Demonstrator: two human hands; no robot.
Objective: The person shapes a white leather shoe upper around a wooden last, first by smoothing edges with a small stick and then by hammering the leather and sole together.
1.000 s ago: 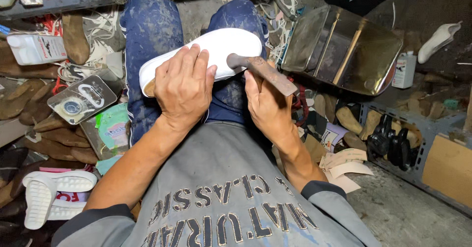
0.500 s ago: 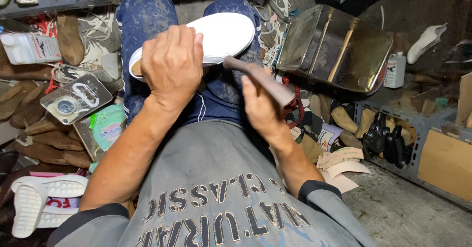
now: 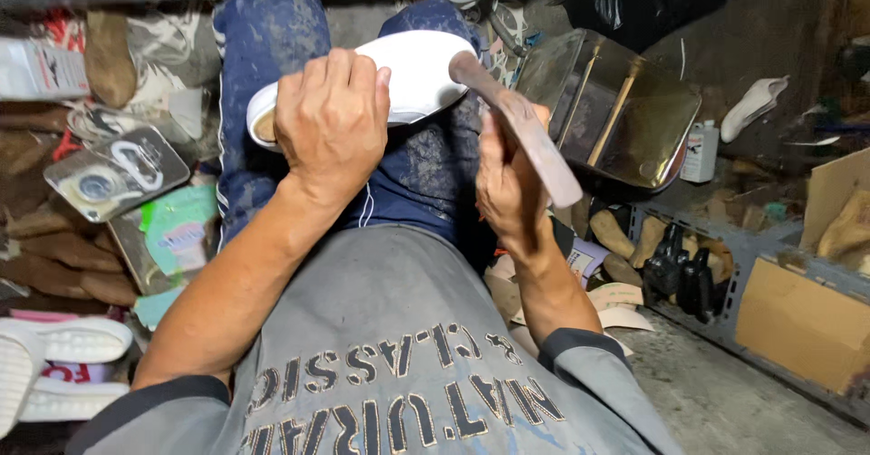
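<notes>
Blue, dust-marked trousers (image 3: pixel 272 74) fill the middle, with a brassy metal tin (image 3: pixel 625 111) lying open to the right. A white shoe sole (image 3: pixel 417 74) rests across the knees, the left hand (image 3: pixel 331 124) closed over it. The right hand (image 3: pixel 507 192) grips a wooden-handled hammer (image 3: pixel 526 133), its head touching the sole.

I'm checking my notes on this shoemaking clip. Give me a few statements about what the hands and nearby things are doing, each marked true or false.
1. The left hand grips the white shoe sole resting on the lap. True.
2. The right hand is empty. False: it holds a brown wooden-handled tool whose end meets the sole.
3. A shiny metal tin sits to the right of the knees. True.
4. The person wears red trousers. False: they are blue.
</notes>
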